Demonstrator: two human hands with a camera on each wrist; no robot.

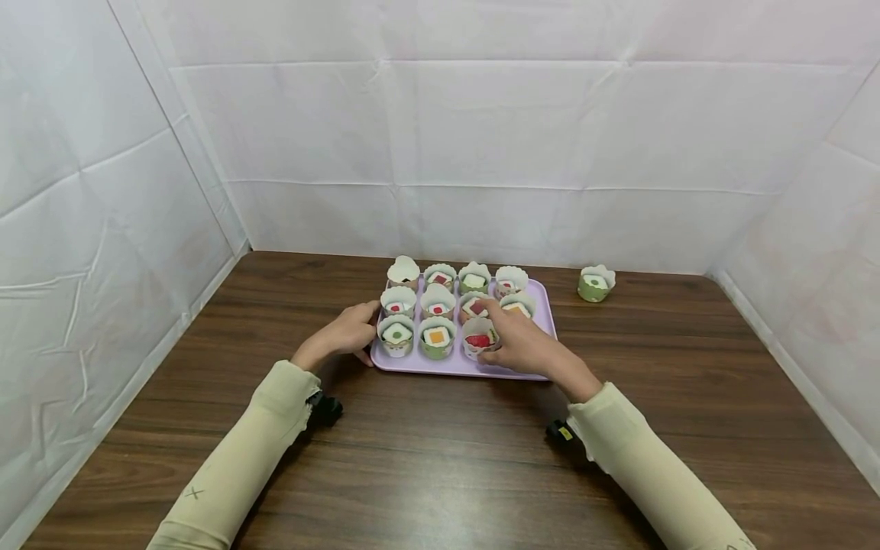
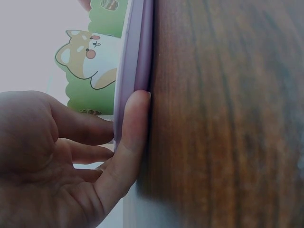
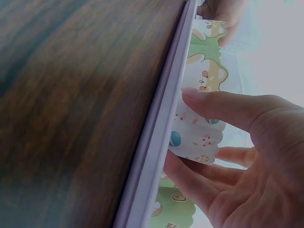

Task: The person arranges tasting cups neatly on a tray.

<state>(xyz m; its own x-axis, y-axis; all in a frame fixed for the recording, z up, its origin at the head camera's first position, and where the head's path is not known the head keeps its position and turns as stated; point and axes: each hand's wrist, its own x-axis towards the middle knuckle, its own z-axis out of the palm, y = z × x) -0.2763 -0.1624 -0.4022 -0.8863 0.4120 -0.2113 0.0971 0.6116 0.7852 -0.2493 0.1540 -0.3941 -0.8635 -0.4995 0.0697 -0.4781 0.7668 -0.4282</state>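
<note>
A lilac tray [image 1: 447, 368] on the table carries several scalloped paper baking cups in rows, with small coloured pieces inside. My left hand [image 1: 347, 330] grips the tray's left edge near the front corner. In the left wrist view its thumb [image 2: 135, 123] lies along the outer side of the rim, and the fingers are at the corner beyond. With my right hand [image 1: 519, 340] I hold the white-patterned baking cup [image 3: 194, 130] in the front row, thumb on one side and fingers on the other. A red piece [image 1: 477, 341] shows inside it. This hand partly covers the cups behind.
One green baking cup [image 1: 591, 292] stands alone on the table, right of the tray. Dark wood tabletop [image 1: 426, 458] spreads in front. White sheeting [image 1: 481, 130] closes off the back and both sides. Black wrist devices [image 1: 325, 409] sit under the sleeves.
</note>
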